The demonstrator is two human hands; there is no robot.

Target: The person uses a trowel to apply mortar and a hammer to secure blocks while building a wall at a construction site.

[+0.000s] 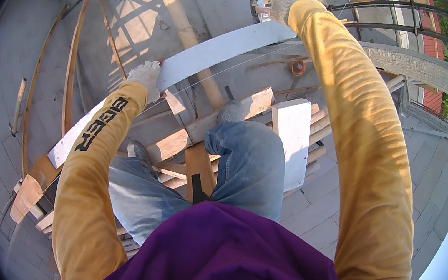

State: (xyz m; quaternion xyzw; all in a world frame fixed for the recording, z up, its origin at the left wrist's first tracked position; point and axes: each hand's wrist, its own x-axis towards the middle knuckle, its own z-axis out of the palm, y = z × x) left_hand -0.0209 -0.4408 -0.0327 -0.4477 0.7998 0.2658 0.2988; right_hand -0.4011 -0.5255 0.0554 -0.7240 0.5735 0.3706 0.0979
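A long white board [224, 50] runs from the lower left to the upper right, bent by the lens. My left hand [145, 78], in a pale glove, is closed at the board's edge near its middle; the fingertips are partly hidden. Farther off, at the board's upper right end, my gloved right hand [281, 7] is closed round a hammer [255, 5] with a dark metal head. A thin pale string [209, 78] stretches close along the near side of the board.
Below my legs lie timber planks [199, 171] and a short white board [291, 142]. A long wooden pole [175, 11] slants behind the white board. Leaning wooden strips [74, 60] stand at left by a grey block wall [3, 96]. Black bars [400, 27] and a concrete beam [428, 70] cross at upper right.
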